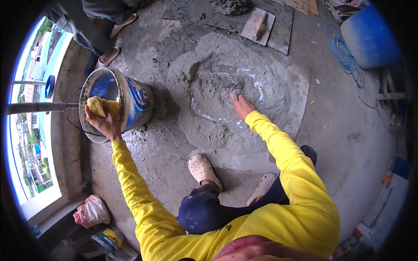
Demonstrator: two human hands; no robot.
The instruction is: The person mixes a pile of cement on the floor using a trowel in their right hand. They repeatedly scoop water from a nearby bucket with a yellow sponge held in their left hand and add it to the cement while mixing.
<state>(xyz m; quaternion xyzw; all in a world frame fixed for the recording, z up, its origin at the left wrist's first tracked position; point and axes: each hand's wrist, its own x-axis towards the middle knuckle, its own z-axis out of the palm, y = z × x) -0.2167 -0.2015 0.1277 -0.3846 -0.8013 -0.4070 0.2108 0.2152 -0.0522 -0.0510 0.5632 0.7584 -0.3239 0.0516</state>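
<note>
My left hand (109, 125) is closed round a yellow sponge (96, 107) at the mouth of a blue, cement-smeared bucket (141, 102). In front of me a wide heap of wet grey cement mix (209, 126) spreads over the floor, hollowed in the middle, with pale wet streaks along the hollow. My right hand (242, 106) reaches into that hollow with its fingers bent together. A small dark shape lies just past the fingertips; whether it is a tool in my grip or a lump of mix is hard to make out.
A plastering float (258, 27) lies on a dark board (283, 37) beyond the heap. Another person's clogs (109, 57) stand behind the bucket. To the right are a blue drum (370, 37) and coiled blue hose (344, 54); a plastic bag (92, 212) and paint tin (108, 240) sit lower left.
</note>
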